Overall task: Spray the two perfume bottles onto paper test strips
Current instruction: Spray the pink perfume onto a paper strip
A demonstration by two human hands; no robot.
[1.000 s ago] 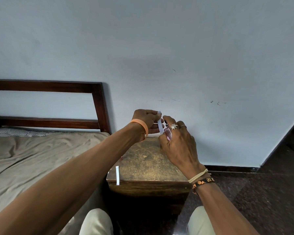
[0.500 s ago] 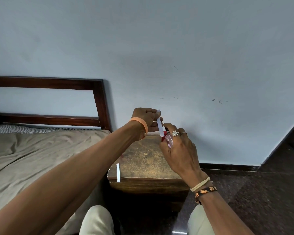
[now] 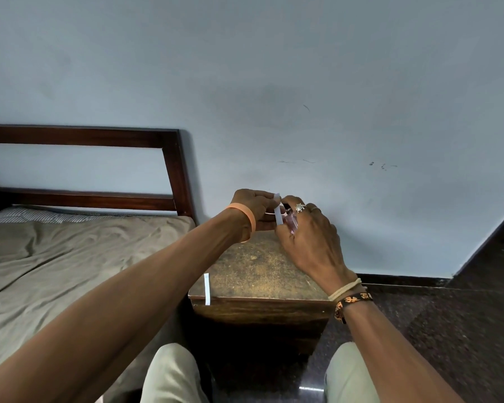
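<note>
Left hand [image 3: 255,209]: is pinching a strip [image 3: 278,213] between thumb and curled fingers, holding it roughly upright over the far end of the stool [image 3: 262,274].
Right hand [image 3: 312,239]: is curling its fingers round a small pink bottle [image 3: 292,223], with one finger lying over the top. I cannot tell whether it is pressing the nozzle.
Bottle and strip: are sitting just beside each other, with the bottle to the right of the paper. I cannot tell whether they are touching.
Spray: no mist is showing, so I cannot tell whether a burst is leaving the nozzle.
Second strip [image 3: 207,288]: is lying flat at the near left edge of the stool, with its near end hanging over the edge. It is too small to read as wet or dry.
Second bottle: is not showing anywhere; it could be hiding behind the hands.
Progress (judgement): the work is looking about midway. One bottle is being put to one strip, and the strip lying apart is possibly one already sprayed, though this is not confirmed.
Remaining (judgement): finishing this spray and setting the strip down. If the second strip is dry, the other bottle is waiting its turn.
Surroundings: a bed [image 3: 70,257] is standing to the left, against a pale wall [image 3: 274,82].
</note>
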